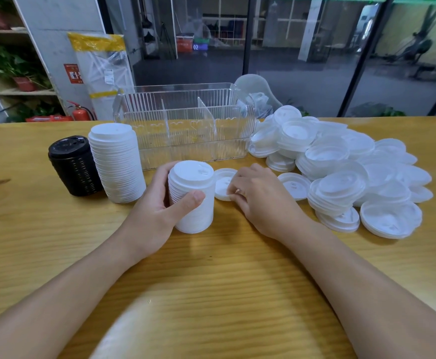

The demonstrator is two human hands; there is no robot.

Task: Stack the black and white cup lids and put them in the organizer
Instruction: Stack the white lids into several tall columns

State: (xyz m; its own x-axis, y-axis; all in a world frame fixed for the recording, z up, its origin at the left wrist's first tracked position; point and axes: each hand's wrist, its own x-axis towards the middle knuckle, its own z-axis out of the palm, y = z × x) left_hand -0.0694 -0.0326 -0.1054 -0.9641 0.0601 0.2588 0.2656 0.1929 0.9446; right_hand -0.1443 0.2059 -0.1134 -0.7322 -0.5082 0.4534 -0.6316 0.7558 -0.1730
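Stack of white lids (192, 198) upright in left hand (154, 216)

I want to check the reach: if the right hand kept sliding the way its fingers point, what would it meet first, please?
The right hand points left, fingertips already on a single white lid. Past it, the short white stack held by the left hand looks next.

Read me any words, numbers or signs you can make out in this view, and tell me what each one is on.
"02": on a blue panel in the room behind the glass.
Red sign on the pillar: print too small to read.
White label on the wrapped package: too blurred to read.
Red box beside the blue panel: markings unreadable.
White lid near the right hand: small dark mark, illegible.
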